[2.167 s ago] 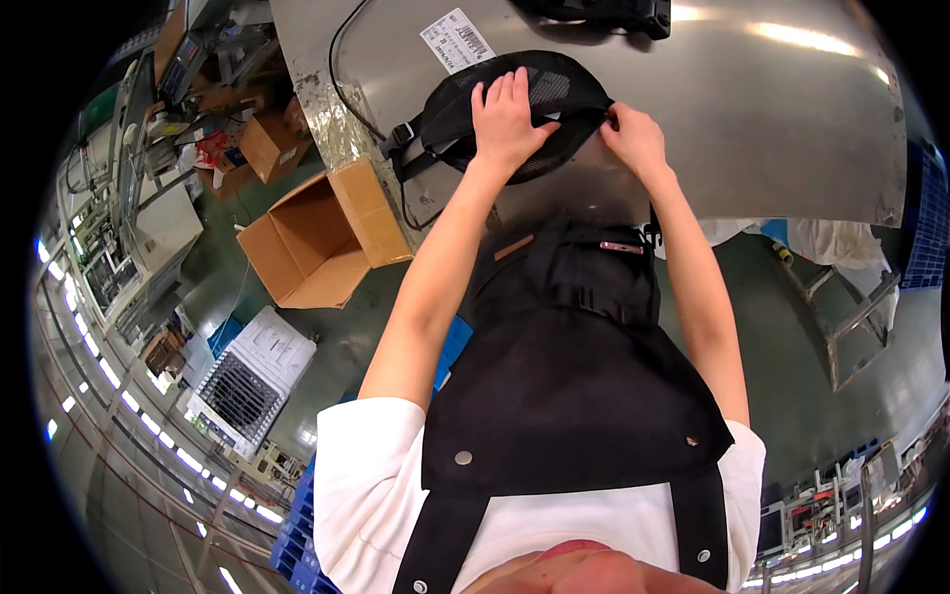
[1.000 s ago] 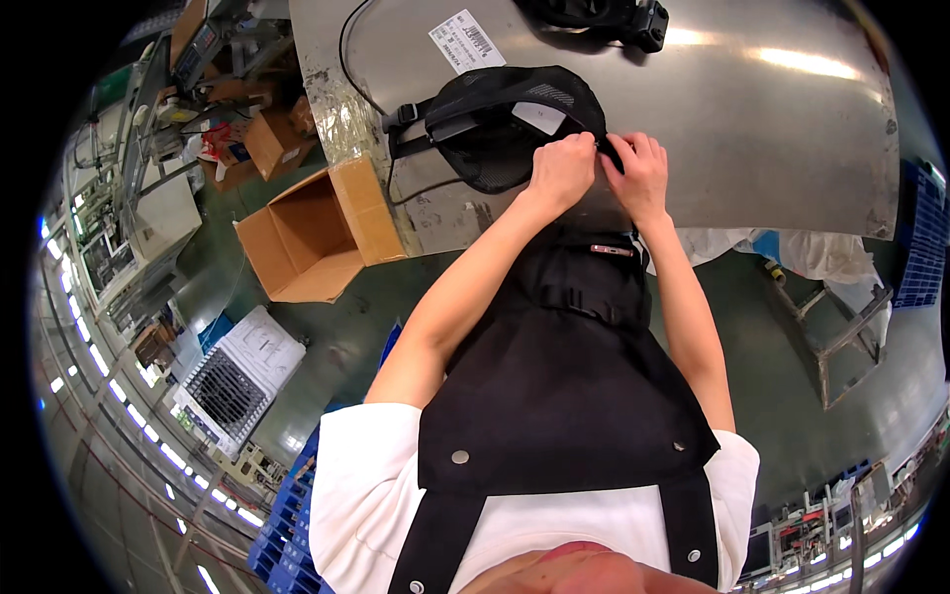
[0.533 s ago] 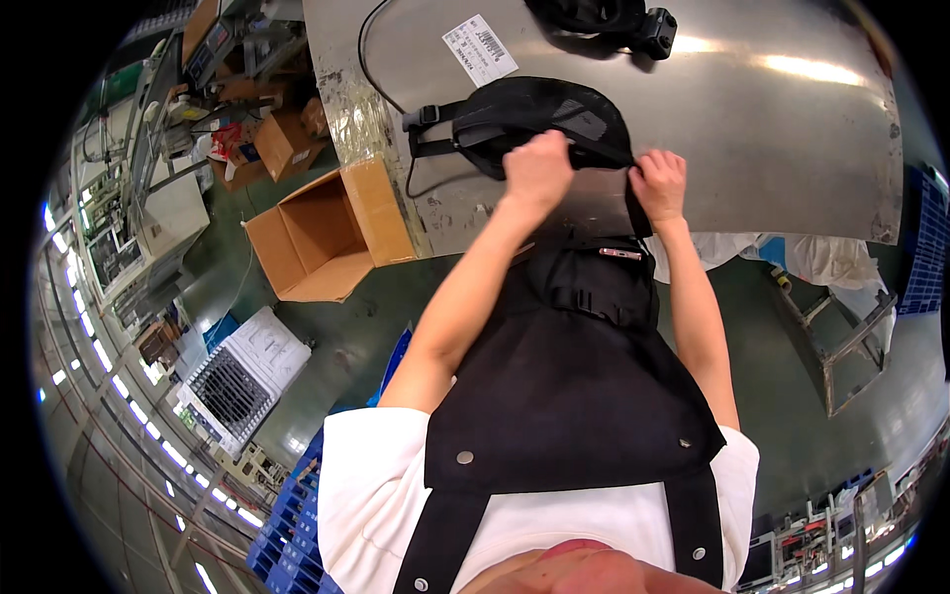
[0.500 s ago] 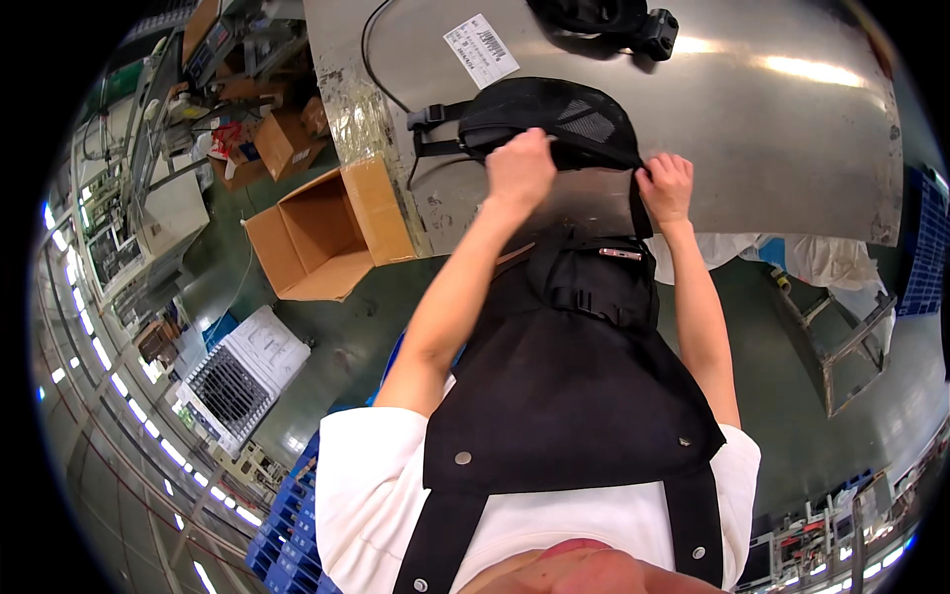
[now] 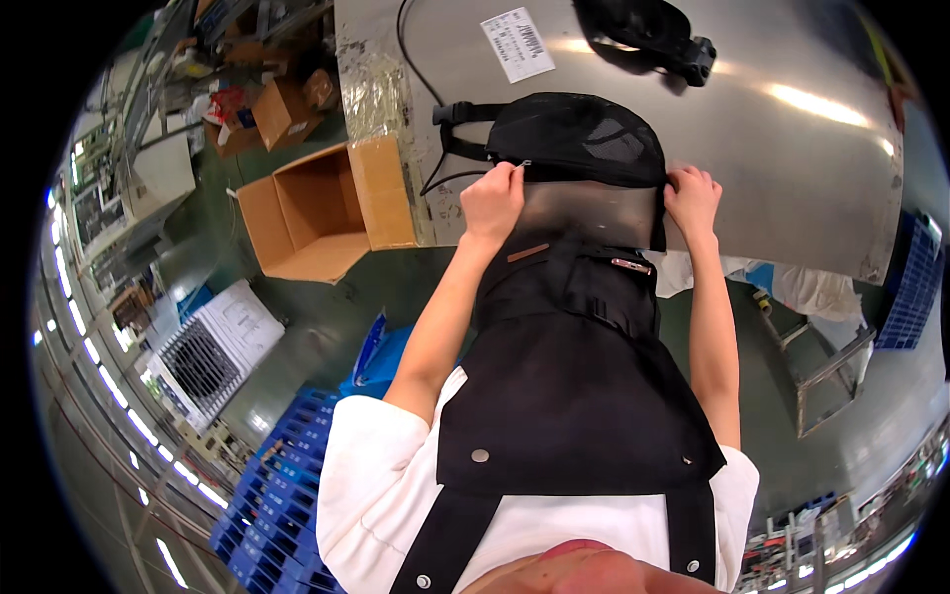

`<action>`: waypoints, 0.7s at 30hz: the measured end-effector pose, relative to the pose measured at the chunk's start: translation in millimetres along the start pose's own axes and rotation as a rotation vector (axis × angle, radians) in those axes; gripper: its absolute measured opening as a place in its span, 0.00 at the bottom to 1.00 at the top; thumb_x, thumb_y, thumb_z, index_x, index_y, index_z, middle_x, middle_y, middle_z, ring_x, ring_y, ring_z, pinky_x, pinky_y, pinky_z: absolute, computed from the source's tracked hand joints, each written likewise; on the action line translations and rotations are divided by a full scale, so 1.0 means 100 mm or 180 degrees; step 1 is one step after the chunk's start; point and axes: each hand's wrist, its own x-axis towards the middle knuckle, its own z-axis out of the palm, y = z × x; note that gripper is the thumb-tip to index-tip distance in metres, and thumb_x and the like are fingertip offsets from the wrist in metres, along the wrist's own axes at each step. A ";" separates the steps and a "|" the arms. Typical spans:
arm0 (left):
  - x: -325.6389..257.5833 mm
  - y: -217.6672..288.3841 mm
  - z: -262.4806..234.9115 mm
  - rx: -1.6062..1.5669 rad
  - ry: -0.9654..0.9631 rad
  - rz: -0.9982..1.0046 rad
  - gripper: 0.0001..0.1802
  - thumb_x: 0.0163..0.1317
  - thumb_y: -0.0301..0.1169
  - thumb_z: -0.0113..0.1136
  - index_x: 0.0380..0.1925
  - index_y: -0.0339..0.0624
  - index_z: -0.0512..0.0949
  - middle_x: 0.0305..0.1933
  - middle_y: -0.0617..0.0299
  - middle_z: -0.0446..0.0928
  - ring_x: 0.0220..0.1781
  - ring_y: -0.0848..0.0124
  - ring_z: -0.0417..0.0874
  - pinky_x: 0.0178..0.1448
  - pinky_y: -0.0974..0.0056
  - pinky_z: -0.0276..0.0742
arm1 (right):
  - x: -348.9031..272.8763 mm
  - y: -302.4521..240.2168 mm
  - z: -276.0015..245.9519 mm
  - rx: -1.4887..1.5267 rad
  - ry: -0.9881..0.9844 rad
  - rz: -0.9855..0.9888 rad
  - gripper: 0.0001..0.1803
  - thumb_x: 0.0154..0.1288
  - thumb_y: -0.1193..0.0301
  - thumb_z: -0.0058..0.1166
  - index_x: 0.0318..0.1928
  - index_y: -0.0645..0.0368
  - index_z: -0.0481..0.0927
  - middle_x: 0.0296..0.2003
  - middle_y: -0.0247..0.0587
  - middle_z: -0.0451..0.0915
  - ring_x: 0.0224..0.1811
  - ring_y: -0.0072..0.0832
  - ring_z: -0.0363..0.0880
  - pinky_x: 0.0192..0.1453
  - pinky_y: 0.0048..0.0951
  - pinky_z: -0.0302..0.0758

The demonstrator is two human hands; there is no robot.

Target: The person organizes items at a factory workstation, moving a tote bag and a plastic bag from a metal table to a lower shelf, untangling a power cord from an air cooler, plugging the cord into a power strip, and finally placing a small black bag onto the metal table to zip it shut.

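A black waist bag (image 5: 569,124) with a mesh panel lies on the metal table in front of me. At the left end of its near edge, my left hand (image 5: 492,206) pinches a small metal zipper pull (image 5: 525,163). My right hand (image 5: 695,203) is closed on the bag's right end, where a black strap (image 5: 658,233) hangs down over the table's near edge. A buckle (image 5: 451,113) on a webbing strap sticks out at the bag's left side. The fingertips of my right hand are partly hidden.
Beyond the bag lie a white printed label (image 5: 518,45) and another black strapped item (image 5: 648,35) on the metal table (image 5: 792,188). An open cardboard box (image 5: 307,218) adjoins the table's left edge. Blue pallets (image 5: 272,495) are at lower left, a metal stand (image 5: 826,376) at right.
My left hand has moved left along the bag's near edge to its left end. My right hand stays at the right end. The whole view has shifted slightly.
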 end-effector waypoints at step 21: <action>0.16 -0.75 0.27 -0.1878 -0.0680 -0.0305 0.13 0.51 0.25 0.56 0.39 0.37 0.72 0.38 0.54 0.73 0.38 0.62 0.78 0.40 0.63 0.74 | 0.42 -1.30 -0.07 0.1161 -0.0339 -0.1450 0.06 0.41 0.77 0.57 0.25 0.58 0.76 0.25 0.37 0.72 0.31 0.35 0.71 0.36 0.33 0.67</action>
